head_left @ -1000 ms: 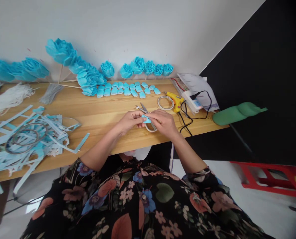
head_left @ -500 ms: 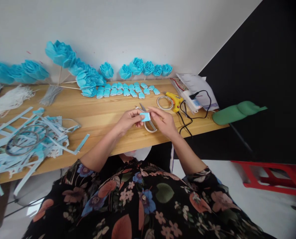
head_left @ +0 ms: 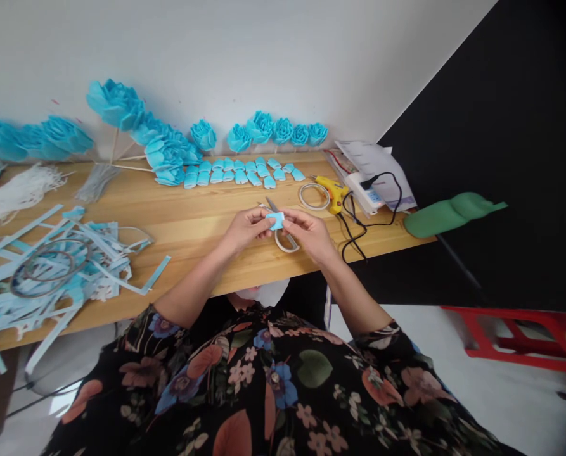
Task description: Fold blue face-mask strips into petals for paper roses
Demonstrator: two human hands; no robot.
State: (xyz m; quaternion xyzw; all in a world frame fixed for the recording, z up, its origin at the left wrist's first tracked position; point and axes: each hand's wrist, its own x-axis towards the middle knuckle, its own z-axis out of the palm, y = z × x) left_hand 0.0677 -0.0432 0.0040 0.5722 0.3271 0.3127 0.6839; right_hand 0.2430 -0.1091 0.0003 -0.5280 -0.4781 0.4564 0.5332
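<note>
A small blue paper petal (head_left: 276, 221) is pinched between my two hands above the table's front part. My left hand (head_left: 248, 230) grips its left side between thumb and fingers. At the petal's right edge, the thumb and fingers of my right hand (head_left: 310, 234) are closed on it. Right below lies a pair of scissors (head_left: 287, 243), its blades pointing away from me and partly hidden by the hands. Beyond the hands, several similar blue petals (head_left: 228, 170) lie in two rows.
A yellow glue gun (head_left: 333, 192) and a tape roll (head_left: 314, 196) lie right of the hands, near a power strip (head_left: 364, 193). Blue paper flowers (head_left: 262, 127) line the wall. Paper scraps (head_left: 78, 272) cover the table's left. A green bottle (head_left: 447, 215) stands at the right end.
My right hand has moved slightly left and closed its fingers on the petal's right edge. My left hand keeps its hold, and less of the petal shows.
</note>
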